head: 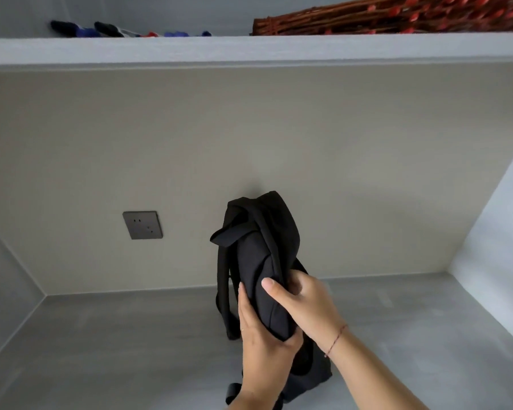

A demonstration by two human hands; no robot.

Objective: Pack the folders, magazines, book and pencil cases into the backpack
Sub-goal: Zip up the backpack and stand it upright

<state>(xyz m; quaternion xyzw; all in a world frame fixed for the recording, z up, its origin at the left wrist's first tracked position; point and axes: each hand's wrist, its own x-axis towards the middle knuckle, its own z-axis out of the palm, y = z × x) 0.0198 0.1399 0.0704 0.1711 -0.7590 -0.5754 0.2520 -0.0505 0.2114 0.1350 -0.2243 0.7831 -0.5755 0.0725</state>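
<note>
One black backpack (261,250) is seen, and two hands are laid on it. The backpack is stood upright on a grey surface (116,350), its top leaning toward the beige back wall (338,143); its shoulder straps (224,285) are hung down its left side. Whether it is zipped cannot be told.

The left hand (264,350) is brought up from below the backpack: its fingers are laid straight up along the pack's left flank and its thumb is hooked round the near lower edge, so the fabric is gripped. The right hand (305,303) is reached in from the lower right of the backpack; its thumb is pressed flat on the front panel and its fingers are curled behind the right edge, so the pack is clasped there too. One red string (336,340) is worn on the right wrist.

To the left of the backpack one dark wall socket (142,225) is set in the back wall. High above the backpack one grey shelf (249,50) is run across the alcove; on it, up and to the left of the backpack, several markers (107,28) are laid, too small to be counted, and up and to the right one bundle of red-budded twigs (382,16) is laid.
</note>
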